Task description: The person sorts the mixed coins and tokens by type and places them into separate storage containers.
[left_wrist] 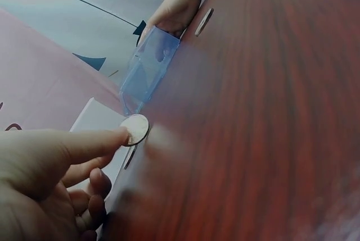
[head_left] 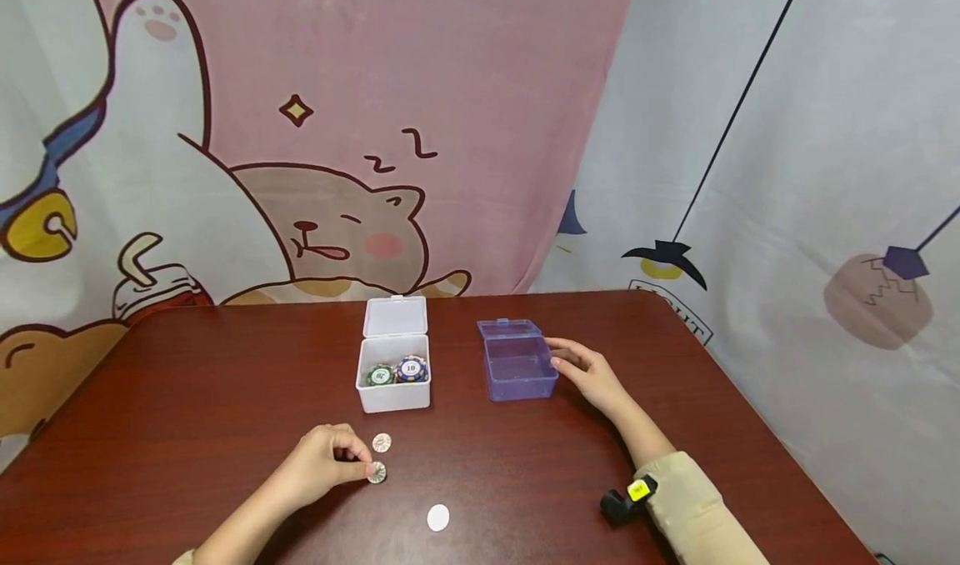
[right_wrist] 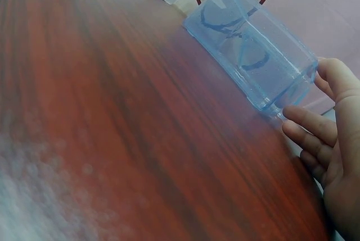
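Note:
My left hand (head_left: 318, 465) pinches a silver coin (left_wrist: 135, 129) between thumb and fingers, low over the table. Just beyond it lies another coin (head_left: 382, 442), and nearer the front is a plain white-looking disc (head_left: 438, 517). A translucent blue plastic box (head_left: 520, 375) stands with its lid tilted back, and no contents show through it. My right hand (head_left: 596, 377) rests against this box's right side, fingers extended along the wall and thumb at the edge. To its left is a white box (head_left: 393, 397), lid raised, holding green poker chips (head_left: 380, 375) and blue ones (head_left: 412, 369).
Everything sits on a dark red wooden table (head_left: 225, 382). Behind it hangs a patterned cloth (head_left: 495, 132) with cartoon animals. A black strap device with a yellow label (head_left: 638, 490) is on the right wrist, by a beige sleeve (head_left: 697, 507).

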Demonstrator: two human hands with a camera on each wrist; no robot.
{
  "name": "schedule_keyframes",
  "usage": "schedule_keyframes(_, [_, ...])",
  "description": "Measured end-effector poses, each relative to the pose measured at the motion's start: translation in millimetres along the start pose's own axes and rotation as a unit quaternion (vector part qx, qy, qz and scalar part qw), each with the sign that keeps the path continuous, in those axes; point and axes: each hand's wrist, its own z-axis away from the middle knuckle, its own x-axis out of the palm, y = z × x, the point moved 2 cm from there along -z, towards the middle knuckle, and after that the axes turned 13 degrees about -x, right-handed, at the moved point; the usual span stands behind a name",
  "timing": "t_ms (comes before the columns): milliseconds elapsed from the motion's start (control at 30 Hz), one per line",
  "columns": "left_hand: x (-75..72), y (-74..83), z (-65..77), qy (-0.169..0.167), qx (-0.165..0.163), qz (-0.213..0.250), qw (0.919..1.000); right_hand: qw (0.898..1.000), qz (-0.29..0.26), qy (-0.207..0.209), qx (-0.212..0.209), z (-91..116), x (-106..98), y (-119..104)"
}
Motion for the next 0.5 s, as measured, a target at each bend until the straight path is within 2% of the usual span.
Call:
schedule_keyframes(167, [4.6, 0.7, -1.4, -0.015, -0.012, 0.07, 0.9974, 1.0, -0.001, 0.0, 0.005, 1, 0, 0])
schedule_keyframes(267, [9.7, 6.1, -2.3, -0.02, -0.007, 0.101, 0.9947, 1.0, -0.002, 0.001, 0.005, 0, 0, 0])
schedule_keyframes(500, [22.2, 24.0, -3.4, -0.016, 0.018, 0.117, 0.9928, 1.0, 0.0, -0.001, 0.001, -1, 0, -1])
